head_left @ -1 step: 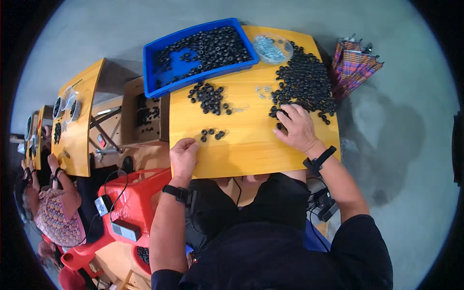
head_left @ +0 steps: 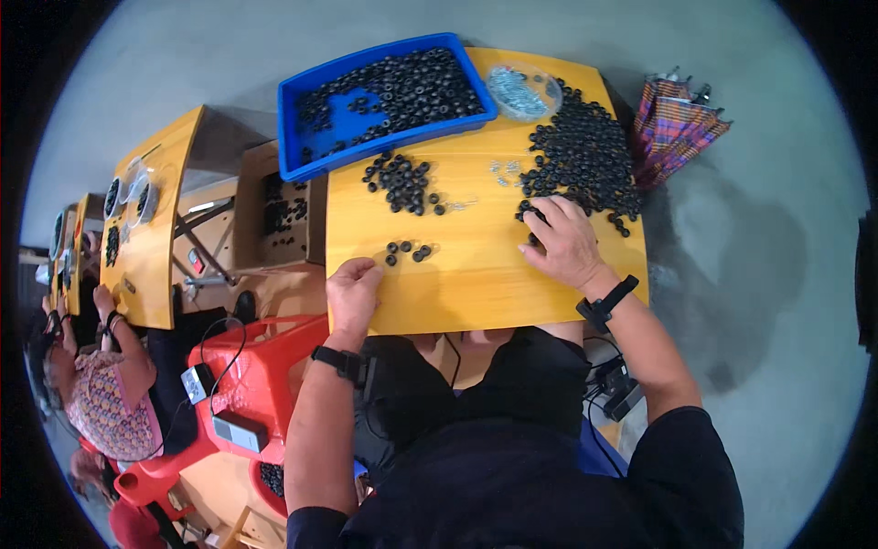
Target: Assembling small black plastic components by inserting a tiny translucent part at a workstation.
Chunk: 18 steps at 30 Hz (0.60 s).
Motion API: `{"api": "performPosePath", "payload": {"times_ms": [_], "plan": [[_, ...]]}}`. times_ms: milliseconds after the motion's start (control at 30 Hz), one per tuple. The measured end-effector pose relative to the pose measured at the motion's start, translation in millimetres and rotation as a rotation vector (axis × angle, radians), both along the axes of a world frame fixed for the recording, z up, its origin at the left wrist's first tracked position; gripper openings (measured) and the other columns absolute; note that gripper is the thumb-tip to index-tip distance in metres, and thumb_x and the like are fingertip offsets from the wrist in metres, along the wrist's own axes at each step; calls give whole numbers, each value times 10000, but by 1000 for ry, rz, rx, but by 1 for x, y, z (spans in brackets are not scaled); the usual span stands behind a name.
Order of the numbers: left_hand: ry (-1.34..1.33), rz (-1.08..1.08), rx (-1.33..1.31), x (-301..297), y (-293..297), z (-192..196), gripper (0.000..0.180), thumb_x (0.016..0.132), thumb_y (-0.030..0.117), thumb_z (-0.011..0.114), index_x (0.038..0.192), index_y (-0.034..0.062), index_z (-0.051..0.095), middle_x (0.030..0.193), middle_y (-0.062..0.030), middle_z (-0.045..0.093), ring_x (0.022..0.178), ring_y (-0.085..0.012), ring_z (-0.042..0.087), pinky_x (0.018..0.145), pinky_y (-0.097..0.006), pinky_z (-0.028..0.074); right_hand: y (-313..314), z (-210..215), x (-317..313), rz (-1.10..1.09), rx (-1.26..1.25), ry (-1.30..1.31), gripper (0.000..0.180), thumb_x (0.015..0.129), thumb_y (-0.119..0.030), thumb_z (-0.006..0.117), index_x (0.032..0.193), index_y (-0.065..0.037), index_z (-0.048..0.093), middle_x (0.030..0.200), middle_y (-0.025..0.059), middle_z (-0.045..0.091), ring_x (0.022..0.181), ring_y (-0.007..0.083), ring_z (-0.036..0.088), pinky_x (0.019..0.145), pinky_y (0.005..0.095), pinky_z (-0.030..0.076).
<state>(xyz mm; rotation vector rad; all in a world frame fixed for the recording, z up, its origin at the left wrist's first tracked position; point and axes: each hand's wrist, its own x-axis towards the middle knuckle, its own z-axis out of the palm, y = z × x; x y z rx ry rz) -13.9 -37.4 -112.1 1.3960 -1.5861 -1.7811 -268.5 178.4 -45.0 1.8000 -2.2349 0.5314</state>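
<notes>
My left hand (head_left: 353, 295) rests at the front left edge of the yellow table, fingers curled together; whatever may be in them is hidden. Just beyond it lie several loose black round pieces (head_left: 407, 250) with holes. My right hand (head_left: 567, 245) bends over the near edge of a wide spread of black pieces (head_left: 585, 146). A small black round piece (head_left: 533, 239) shows between its thumb and bent index finger. A looser cluster of the same pieces (head_left: 400, 183) sits at the table's middle left, with small silvery pins (head_left: 462, 205) beside it.
A blue tray (head_left: 393, 145) of black pieces stands at the far left of the table (head_left: 439, 302). Right of it is a clear tub of silvery pins (head_left: 523, 91). A folded plaid umbrella (head_left: 672, 128) is beyond the right edge. At left are a red stool (head_left: 251, 366) and a seated person (head_left: 114, 393).
The whole view has shifted slightly, so the table appears a little farther right. Both hands keep their places and poses against the table.
</notes>
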Motion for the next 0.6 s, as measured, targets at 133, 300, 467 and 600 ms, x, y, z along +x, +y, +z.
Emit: {"api": "performPosePath", "payload": {"times_ms": [133, 300, 467, 600], "plan": [[-3, -19, -7, -3, 2, 11, 186, 821, 102, 656, 956, -26, 652, 753, -15, 610, 544, -72, 527, 440, -217, 424, -12, -9, -8, 69, 75, 46, 330, 706, -196, 720, 974, -35, 612, 1086, 130, 564, 1100, 305, 485, 899, 439, 406], [-15, 0, -19, -3, 1, 11, 199, 820, 122, 664, 953, -25, 651, 739, -12, 598, 546, -72, 526, 442, -214, 426, -17, -18, -20, -2, 69, 73, 284, 723, -180, 705, 952, -35, 622, 1092, 124, 577, 1091, 308, 500, 907, 441, 399], [-72, -23, 75, -8, -13, 14, 217, 795, 129, 675, 929, -41, 671, 728, -62, 633, 580, -117, 574, 466, -254, 454, -31, -11, 1, 23, 44, 32, 254, 716, -161, 704, 919, -31, 624, 1067, 124, 583, 1057, 311, 525, 888, 444, 414], [-8, -89, -446, -32, -36, 3, 248, 766, 150, 689, 941, -26, 684, 695, -118, 636, 616, -181, 604, 576, -311, 494, -41, -12, 28, 101, -30, -18, 177, 723, -115, 677, 866, -28, 621, 994, 115, 593, 956, 296, 554, 818, 411, 444]]}}
